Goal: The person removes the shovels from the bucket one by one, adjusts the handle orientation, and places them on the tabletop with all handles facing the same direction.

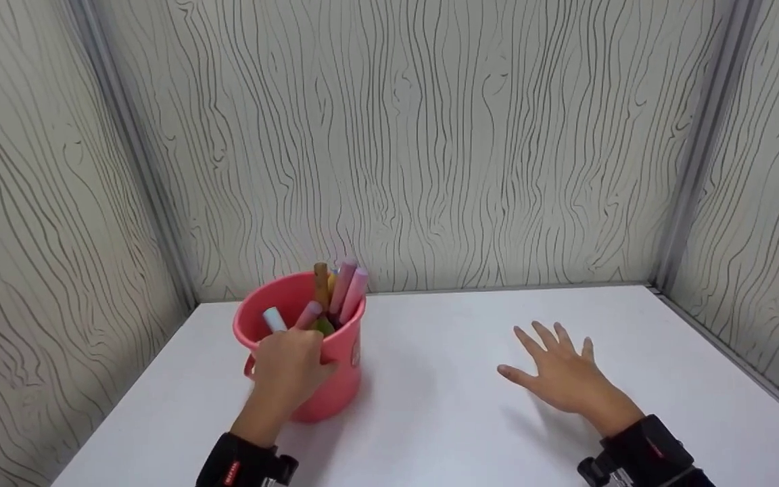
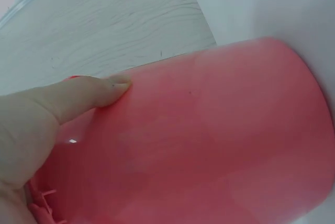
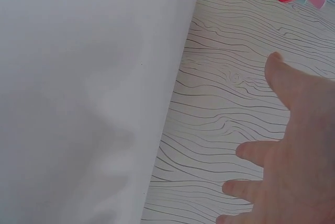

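A pink bucket (image 1: 335, 392) stands on the white table towards the left in the head view. Several thick round sticks lean inside it, among them a brown one (image 1: 321, 287), pink ones (image 1: 353, 297) and a pale blue one (image 1: 273, 319). My left hand (image 1: 288, 368) grips the near rim, with its fingers over the edge and hidden inside. In the left wrist view the thumb (image 2: 86, 96) presses along the bucket's outer wall. My right hand (image 1: 562, 375) hovers over the table on the right, fingers spread, holding nothing.
The white table (image 1: 430, 406) runs back to a wood-grain patterned wall (image 1: 423, 149). Similar panels (image 1: 31, 237) close in both sides, with grey metal strips in the corners. A small handle lug (image 1: 249, 365) sticks out on the bucket's left side.
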`<state>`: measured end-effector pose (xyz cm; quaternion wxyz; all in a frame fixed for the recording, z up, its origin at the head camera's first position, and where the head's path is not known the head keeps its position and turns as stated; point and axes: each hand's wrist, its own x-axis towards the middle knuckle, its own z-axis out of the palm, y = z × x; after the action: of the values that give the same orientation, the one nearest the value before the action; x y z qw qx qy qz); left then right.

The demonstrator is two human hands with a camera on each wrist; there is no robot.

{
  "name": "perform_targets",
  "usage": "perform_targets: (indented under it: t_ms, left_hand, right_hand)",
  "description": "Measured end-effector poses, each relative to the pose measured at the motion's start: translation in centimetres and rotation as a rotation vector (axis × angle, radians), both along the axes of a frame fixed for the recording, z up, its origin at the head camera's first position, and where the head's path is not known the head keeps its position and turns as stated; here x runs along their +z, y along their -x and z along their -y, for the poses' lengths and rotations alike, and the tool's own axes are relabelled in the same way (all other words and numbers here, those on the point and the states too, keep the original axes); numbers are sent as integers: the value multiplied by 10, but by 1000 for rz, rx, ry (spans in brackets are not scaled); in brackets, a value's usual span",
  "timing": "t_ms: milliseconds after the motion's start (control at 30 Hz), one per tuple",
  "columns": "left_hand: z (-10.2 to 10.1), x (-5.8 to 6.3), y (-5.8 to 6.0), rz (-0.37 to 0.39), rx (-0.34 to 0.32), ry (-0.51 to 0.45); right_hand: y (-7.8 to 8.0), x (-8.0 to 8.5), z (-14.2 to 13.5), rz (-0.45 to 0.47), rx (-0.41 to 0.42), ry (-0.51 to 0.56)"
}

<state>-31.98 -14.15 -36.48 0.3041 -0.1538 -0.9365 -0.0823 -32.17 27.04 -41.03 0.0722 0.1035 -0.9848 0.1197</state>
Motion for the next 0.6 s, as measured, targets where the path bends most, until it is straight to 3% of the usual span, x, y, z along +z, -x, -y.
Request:
perform_targets:
  t_ms: [267, 467, 600]
  left_hand:
    - [-3, 1, -13, -8, -62, 78]
    - [-3, 2, -15, -87, -127, 129]
    - [-6, -1, -14, -94, -166, 130]
  right_hand:
    - [-2, 0, 3, -2, 6, 1]
    - [-3, 2, 4, -9, 6, 2]
    - [-3, 2, 2, -13, 0, -8]
